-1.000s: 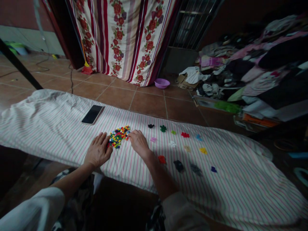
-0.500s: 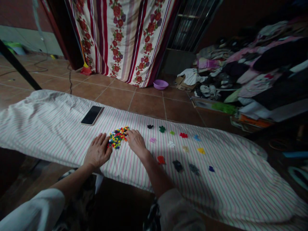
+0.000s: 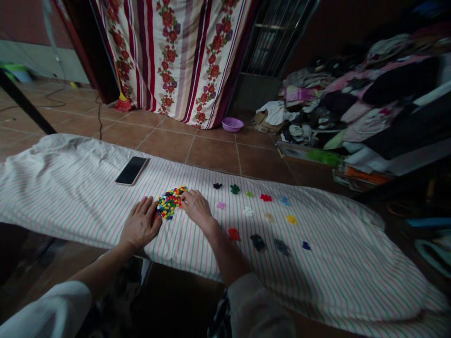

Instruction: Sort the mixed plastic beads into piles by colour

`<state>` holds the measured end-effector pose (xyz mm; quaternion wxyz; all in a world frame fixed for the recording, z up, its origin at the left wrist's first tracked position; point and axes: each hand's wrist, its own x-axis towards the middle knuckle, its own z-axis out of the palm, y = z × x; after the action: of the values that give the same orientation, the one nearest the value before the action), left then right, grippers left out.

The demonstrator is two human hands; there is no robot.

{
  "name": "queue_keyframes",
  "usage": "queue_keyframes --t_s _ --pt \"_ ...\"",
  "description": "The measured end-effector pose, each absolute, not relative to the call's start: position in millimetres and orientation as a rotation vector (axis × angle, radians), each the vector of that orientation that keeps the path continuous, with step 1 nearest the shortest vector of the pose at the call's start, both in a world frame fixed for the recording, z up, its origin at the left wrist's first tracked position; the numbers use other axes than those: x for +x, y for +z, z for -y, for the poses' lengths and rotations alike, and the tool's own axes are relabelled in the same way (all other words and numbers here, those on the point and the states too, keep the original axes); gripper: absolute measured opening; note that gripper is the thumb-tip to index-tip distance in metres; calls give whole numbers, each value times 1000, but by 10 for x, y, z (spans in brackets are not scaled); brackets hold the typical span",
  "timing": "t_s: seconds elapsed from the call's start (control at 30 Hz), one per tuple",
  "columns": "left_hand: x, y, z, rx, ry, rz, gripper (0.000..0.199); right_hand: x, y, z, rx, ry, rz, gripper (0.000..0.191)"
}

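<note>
A pile of small multicoloured pieces [image 3: 170, 202] lies on the striped cloth, between my two hands. My left hand [image 3: 140, 224] rests flat at the pile's left edge, fingers stretched out, touching the nearest pieces. At the right edge, my right hand [image 3: 196, 206] has its fingers drawn together in a pinch; what is between the fingertips is too small to make out. To the right of it lie several little single-colour heaps, among them a black heap [image 3: 217, 186], a dark green heap [image 3: 235, 189], a red heap [image 3: 266, 198], a pink heap [image 3: 221, 205] and an orange-red heap [image 3: 233, 234].
A phone [image 3: 131, 170] lies on the striped cloth [image 3: 70, 188] beyond my left hand. Past the table are a floral curtain [image 3: 169, 61], a purple basin [image 3: 232, 124] on the tiled floor, a broom [image 3: 123, 103] and a large heap of clothes [image 3: 352, 98] at right.
The whole view has shifted slightly to the side. My left hand stays flat by the pile, and my right fingers remain pinched at its right edge, having moved only a little.
</note>
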<state>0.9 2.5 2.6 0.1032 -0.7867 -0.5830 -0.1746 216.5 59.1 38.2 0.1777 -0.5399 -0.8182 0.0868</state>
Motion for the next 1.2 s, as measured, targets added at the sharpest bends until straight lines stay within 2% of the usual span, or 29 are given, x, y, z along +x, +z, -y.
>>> queue_keyframes --t_s 0.2,0.4,0.5,0.63,0.87,1.2 --pt "-6 9 -30 -2334 -528 1708 52 2185 373 -620 -1489 297 2225 7" --pt "-8 -6 -31 -2316 -545 1715 51 2463 384 -786 -1488 365 2024 18" --pt "-8 -6 -32 -2317 -544 1713 52 2742 360 -908 -1562 292 1871 26" --pt "-6 1 -32 -2324 -539 1714 52 3071 304 -1004 -1709 207 1743 26" --pt "-9 -4 -29 -2343 -587 1711 51 3242 241 -994 -1958 229 1717 34" --pt "-2 18 -21 -2345 -558 1724 52 3234 303 -956 -1954 322 1715 38"
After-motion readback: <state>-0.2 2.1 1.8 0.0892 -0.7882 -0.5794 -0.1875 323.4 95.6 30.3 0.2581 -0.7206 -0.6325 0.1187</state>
